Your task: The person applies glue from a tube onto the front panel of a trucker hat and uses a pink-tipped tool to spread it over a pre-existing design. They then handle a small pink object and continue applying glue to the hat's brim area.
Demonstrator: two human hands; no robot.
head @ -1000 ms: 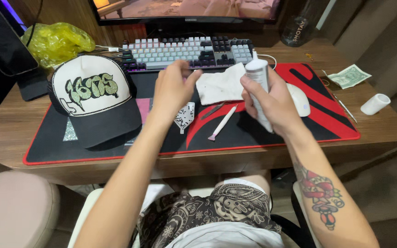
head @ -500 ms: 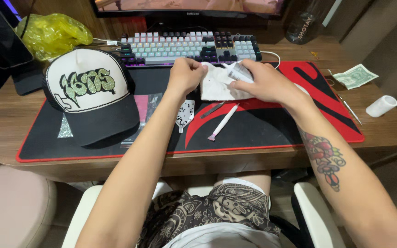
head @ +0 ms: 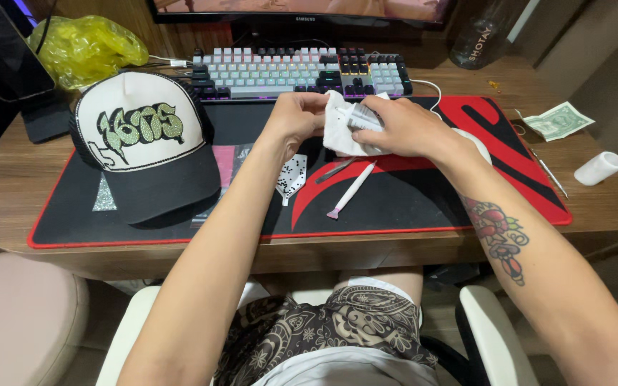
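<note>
left hand [head: 295, 121] curled, right hand [head: 403, 129] clenched

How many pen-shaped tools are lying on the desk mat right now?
2. A white pen tool with a pink tip lies just below the right hand; a dark one lies beside it, partly under the white cloth both hands hold. More may be hidden.

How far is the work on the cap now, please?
Done: the cap already carries a rhinestone design on its front panel. In hand: both hands, left hand and right hand, hold a white tissue around a small white bottle. Left: the pink-tipped applicator pen lies untouched on the desk mat.
</note>
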